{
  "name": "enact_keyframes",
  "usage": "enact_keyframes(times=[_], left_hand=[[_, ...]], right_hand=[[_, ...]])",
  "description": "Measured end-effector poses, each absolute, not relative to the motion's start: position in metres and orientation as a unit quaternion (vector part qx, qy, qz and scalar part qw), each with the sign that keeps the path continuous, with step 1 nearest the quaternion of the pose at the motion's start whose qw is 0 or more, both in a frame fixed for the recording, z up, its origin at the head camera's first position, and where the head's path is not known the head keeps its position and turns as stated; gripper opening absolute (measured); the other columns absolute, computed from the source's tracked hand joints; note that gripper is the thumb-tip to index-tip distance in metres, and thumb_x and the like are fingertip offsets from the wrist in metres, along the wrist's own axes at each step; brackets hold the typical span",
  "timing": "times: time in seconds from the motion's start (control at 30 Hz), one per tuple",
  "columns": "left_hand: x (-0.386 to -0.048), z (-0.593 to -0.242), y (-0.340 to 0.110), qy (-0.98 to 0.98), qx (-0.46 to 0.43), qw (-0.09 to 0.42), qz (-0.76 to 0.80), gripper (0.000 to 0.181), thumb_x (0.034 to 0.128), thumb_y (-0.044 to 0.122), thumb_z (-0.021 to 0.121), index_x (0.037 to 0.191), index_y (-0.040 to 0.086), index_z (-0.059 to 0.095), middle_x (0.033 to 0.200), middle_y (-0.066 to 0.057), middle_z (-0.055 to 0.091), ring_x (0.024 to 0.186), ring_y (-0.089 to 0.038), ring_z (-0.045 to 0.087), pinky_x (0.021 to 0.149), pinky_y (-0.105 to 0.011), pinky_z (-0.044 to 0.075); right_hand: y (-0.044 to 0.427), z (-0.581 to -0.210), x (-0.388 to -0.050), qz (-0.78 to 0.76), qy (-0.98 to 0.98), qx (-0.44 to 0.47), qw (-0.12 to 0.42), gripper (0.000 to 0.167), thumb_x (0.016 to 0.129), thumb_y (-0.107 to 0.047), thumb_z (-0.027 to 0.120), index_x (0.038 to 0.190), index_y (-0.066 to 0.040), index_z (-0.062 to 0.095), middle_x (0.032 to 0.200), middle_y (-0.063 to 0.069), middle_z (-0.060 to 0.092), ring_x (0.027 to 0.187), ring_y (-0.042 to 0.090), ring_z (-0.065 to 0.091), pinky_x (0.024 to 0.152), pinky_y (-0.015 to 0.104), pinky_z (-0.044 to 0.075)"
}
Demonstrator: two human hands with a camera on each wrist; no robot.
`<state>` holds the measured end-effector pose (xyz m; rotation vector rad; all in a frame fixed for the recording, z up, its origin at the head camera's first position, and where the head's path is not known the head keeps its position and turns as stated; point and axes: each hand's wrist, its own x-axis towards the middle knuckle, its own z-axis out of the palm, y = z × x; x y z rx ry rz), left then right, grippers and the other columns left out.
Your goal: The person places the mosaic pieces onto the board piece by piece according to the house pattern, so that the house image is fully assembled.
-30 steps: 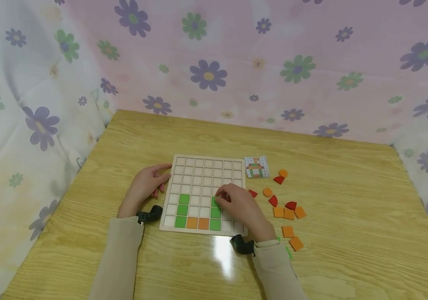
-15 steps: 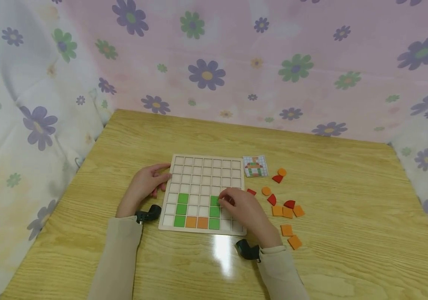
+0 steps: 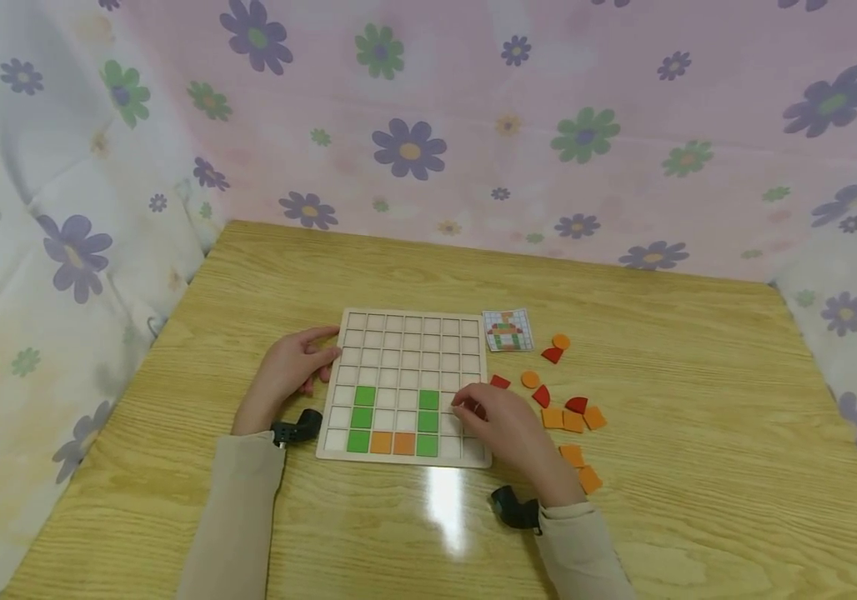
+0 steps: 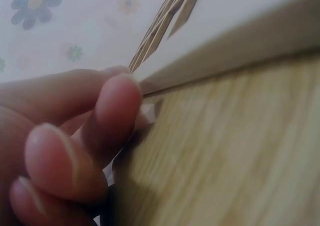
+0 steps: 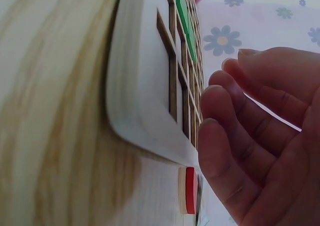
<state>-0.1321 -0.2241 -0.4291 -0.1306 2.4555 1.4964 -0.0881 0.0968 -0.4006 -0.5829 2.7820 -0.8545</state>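
My left hand touches the left edge of a wooden grid board with relaxed fingers. In the left wrist view, the thumb and forefinger meet the board's side. Above the board's right columns hovers my right hand, its fingers loosely bent with nothing seen between them. The right wrist view shows those fingers apart from the grid. Set in the board are a left column of green square tiles, a matching right column, and two orange tiles between them along the bottom row.
At the board's upper right lies a small pattern card. Right of the board are scattered orange squares, orange discs and red quarter-circle pieces. A floral curtain surrounds the wooden table.
My right hand has drawn back to the right from the top green tile of the right column, which now shows fully in its cell. The left hand stays at the board's edge.
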Motion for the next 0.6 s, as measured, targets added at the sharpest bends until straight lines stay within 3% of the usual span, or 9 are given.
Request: enact_keyframes(times=[0.6], left_hand=[[-0.133, -0.433, -0.225, 0.851, -0.041, 0.127, 0.508, 0.048, 0.0846, 0.041, 0.058, 0.129, 0.027, 0.047, 0.064, -0.011, 0.060, 0.037, -0.017, 0.044, 0.040, -0.037, 0.045]], right_hand=[[0.126, -0.401, -0.094, -0.285, 0.935, -0.191, 0.094, 0.008, 0.085, -0.024, 0.062, 0.092, -0.020, 0.064, 0.073, -0.012, 0.054, 0.064, 0.009, 0.046, 0.057, 0.025, 0.040]])
